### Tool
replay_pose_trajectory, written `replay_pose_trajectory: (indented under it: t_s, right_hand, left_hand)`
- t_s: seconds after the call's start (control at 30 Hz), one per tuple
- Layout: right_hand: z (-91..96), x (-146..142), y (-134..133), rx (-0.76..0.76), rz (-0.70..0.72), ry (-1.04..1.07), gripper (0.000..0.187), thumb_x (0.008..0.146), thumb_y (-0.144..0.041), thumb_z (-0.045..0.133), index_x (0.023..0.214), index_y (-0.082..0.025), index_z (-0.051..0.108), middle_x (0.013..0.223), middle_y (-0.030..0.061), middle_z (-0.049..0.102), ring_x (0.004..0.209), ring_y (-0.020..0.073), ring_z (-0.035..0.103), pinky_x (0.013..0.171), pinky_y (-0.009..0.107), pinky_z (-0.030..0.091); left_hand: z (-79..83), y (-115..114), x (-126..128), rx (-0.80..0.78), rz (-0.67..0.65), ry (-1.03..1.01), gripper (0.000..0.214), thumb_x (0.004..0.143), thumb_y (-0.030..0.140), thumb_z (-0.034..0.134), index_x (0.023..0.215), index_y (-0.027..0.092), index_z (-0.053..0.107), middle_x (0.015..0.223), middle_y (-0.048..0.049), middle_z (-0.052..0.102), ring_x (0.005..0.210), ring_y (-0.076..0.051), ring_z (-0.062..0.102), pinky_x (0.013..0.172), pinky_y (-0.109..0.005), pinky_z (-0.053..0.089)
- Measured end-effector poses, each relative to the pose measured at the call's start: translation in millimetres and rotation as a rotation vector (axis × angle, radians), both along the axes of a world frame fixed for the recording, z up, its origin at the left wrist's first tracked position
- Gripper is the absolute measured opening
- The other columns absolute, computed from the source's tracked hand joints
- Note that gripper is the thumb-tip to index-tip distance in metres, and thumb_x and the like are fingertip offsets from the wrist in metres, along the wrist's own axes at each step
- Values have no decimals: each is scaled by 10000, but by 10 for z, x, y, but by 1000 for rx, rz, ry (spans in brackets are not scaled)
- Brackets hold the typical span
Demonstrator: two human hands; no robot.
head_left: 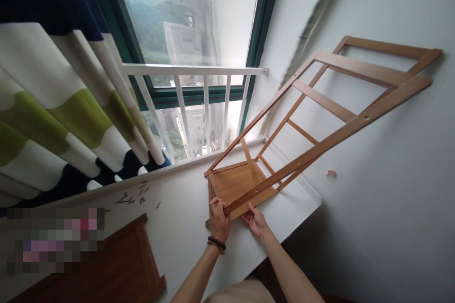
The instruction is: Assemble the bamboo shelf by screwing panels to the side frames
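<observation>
A tall light-brown wooden frame (309,155), with crossbars like a ladder, leans up toward the right-hand wall. At its lower end sits a flat wooden panel (234,180) on the white surface. My left hand (219,220), with beaded bracelets at the wrist, is closed around the lower end of the near side rail and the panel corner. To its right, my right hand (255,220) grips the panel's near edge, its thumb up by the edge and its fingers partly hidden underneath.
Several small screws (131,198) lie scattered on the white surface (181,241). A darker wooden panel (121,265) is at the lower left. A white railing (199,71) crosses the window, beside a striped curtain (71,109). The upper frame end is close to the wall (401,189).
</observation>
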State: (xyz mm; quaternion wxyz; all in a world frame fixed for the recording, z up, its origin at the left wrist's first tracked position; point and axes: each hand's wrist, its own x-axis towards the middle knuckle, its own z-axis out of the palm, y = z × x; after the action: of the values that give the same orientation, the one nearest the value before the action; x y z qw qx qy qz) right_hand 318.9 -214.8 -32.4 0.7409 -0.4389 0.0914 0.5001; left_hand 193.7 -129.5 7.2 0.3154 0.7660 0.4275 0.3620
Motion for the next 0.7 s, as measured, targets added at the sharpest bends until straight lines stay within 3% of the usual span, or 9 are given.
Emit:
replay_pose_trajectory:
  t_s: [0.27,0.43,0.7]
  right_hand:
    - [105,28,72,-30,-3,2,259,741,-302,694,908,-171,545,763,8,709,587,149,672,514,246,549]
    - [145,1,154,-38,-19,-10,245,744,-324,692,902,-191,561,780,-3,711,614,136,673,540,228,553]
    - [174,-84,191,-71,-11,-88,257,756,-400,668,873,-211,541,805,-19,702,698,111,673,625,203,555]
  left_hand:
    - [12,66,-126,23,-28,-303,112,859,223,438,768,194,495,941,-55,434,912,-182,499,804,-332,473]
    - [-31,71,-66,-25,-73,-326,121,877,245,416,847,185,517,965,-70,502,944,-187,523,846,-343,458]
    - [26,75,19,-83,-177,-320,175,836,167,429,964,182,547,999,-65,625,939,-184,600,801,-321,480]
